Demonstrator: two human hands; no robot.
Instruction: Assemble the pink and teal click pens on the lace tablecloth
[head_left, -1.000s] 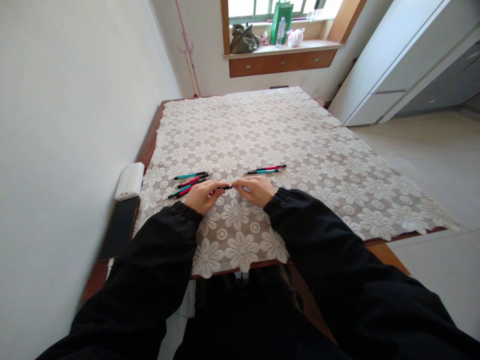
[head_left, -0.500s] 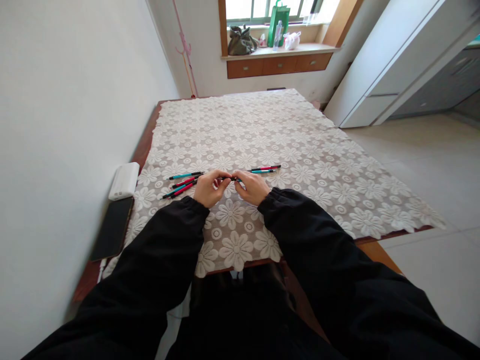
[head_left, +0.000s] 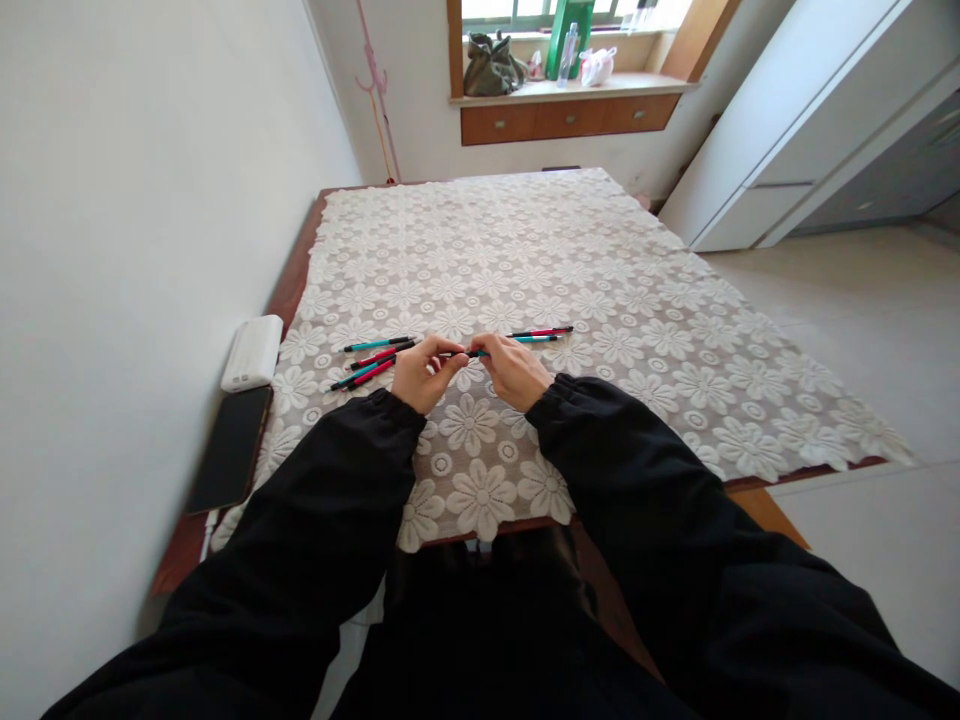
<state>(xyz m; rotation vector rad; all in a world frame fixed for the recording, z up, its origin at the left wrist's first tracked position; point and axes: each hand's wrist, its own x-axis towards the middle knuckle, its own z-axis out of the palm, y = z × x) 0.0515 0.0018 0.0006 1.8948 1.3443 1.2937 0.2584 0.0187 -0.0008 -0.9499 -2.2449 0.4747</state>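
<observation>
Between my two hands, just above the lace tablecloth (head_left: 480, 495), is a thin pen (head_left: 472, 353) with black and teal parts showing. My left hand (head_left: 426, 374) pinches its dark end between thumb and fingertips. On its other end, the fingers of my right hand (head_left: 517, 370) are closed; much of the pen is hidden by them. Left of my left hand lie several pens, among them a teal and black pen (head_left: 375, 343) and a red and black pen (head_left: 373, 373). Beyond my right hand, a red and black pen (head_left: 547, 331) lies beside a teal one (head_left: 538, 339).
At the table's left edge, by the wall, a white power bank (head_left: 253, 353) sits behind a dark phone (head_left: 231, 450) with a white cable (head_left: 208, 535) plugged in. A window sill (head_left: 540, 92) with bags and a bottle is beyond the table.
My right hand has turned slightly on the pen, and more of a teal part shows between the fingers. The whole view has shifted a little; the lying pens stay in place.
</observation>
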